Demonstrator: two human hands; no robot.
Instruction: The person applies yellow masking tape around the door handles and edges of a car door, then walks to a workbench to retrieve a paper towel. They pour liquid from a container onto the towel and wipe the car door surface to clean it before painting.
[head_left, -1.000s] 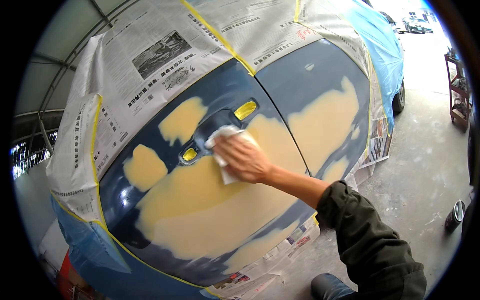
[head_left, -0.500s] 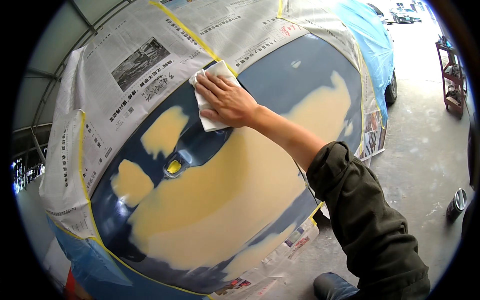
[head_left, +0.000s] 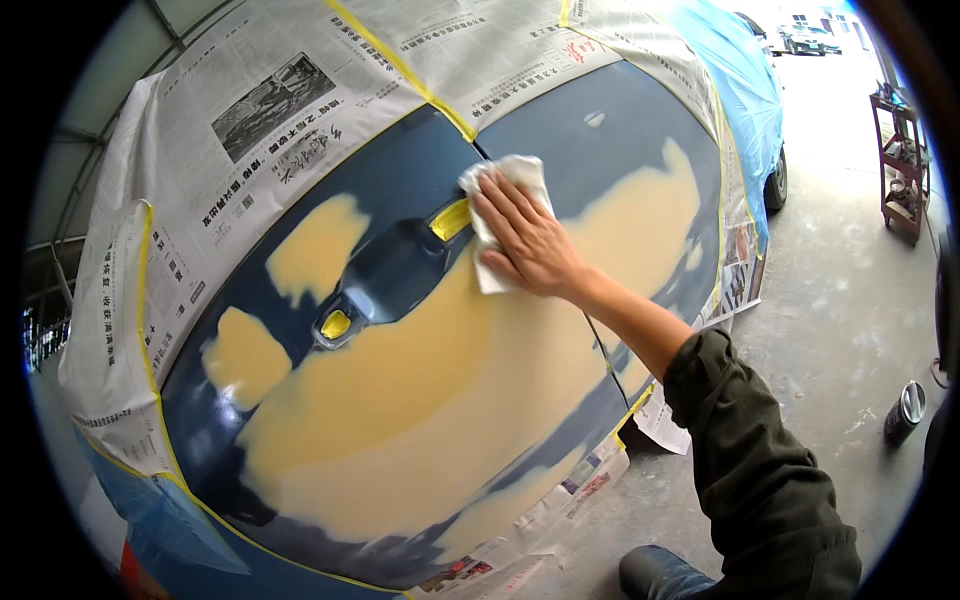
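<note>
Where two blue panels (head_left: pixel 415 150) met, we had one white cloth (head_left: pixel 530 172) over the seam (head_left: pixel 607 365).
Our right hand (head_left: pixel 535 250) lay flat on it, fingers slightly spread, thumb apart; we listed yellow tape (head_left: pixel 450 220) just left of the cloth, a broad cream patch (head_left: pixel 400 400) below, newspaper (head_left: pixel 200 100) above.

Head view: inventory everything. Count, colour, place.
Car panels: two, dark blue, centre
Patches: several, beige, on panels
Handle coverings: two, yellow, left panel
Newspaper: several sheets, pale, around panels
Tape: several, yellow, paper edges
Sheeting: two areas, blue, both sides
Wheel: one, dark, right
Parked cars: count unclear, pale, top right
Rack: one, dark red, right
Can: one, dark, on grey floor
Cloth: one, white, on panels
Right hand: one, bare, on cloth
Sleeve: one, dark green, right
Knee: one, dark, bottom
</note>
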